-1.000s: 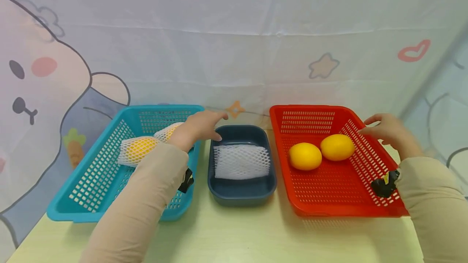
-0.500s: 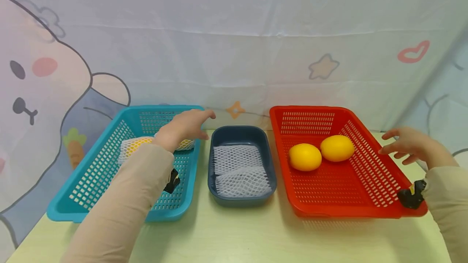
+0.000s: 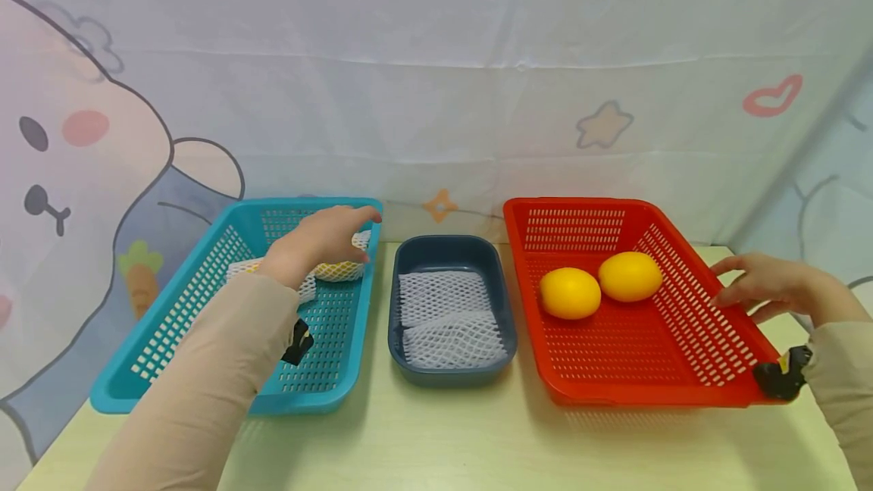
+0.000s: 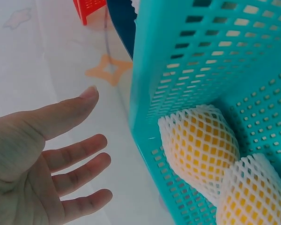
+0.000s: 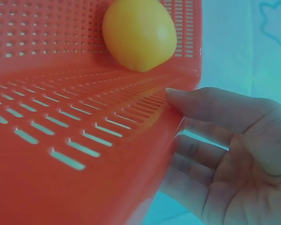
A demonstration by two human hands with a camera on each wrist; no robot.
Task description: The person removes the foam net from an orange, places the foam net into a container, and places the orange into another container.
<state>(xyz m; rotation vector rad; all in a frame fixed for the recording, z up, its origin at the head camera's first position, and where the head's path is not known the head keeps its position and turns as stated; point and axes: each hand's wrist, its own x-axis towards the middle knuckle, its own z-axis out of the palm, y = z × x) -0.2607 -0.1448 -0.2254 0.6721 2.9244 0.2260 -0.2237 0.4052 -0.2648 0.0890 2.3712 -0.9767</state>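
Observation:
My left hand (image 3: pixel 317 241) hovers over the teal basket (image 3: pixel 109 370), fingers extended and apart, holding nothing. Beneath it, two yellow fruits in white foam nets lie in the basket; one netted fruit (image 3: pixel 339 271) shows past the fingers and the other netted fruit (image 3: pixel 243 267) is mostly covered by the arm. The left wrist view shows both, with that hand (image 4: pixel 33 168) outside the basket's wall. At the right rim of the red basket (image 3: pixel 648 392) is my right hand (image 3: pixel 777 285), fingers loose; in the right wrist view its thumb (image 5: pixel 196 104) overlaps the rim, the other fingers outside.
Two bare yellow oval fruits, a left fruit (image 3: pixel 569 293) and a right fruit (image 3: pixel 630 276), sit in the red basket. Between the baskets stands a dark blue tray (image 3: pixel 446 248) with white foam netting (image 3: pixel 450 324). A printed cloth (image 3: pixel 436 97) hangs behind the table (image 3: pixel 436 445).
My left hand has moved left from beside the tray to over the teal basket. The right hand went outward, then back slightly toward the red rim. The netting has spread toward the tray's front.

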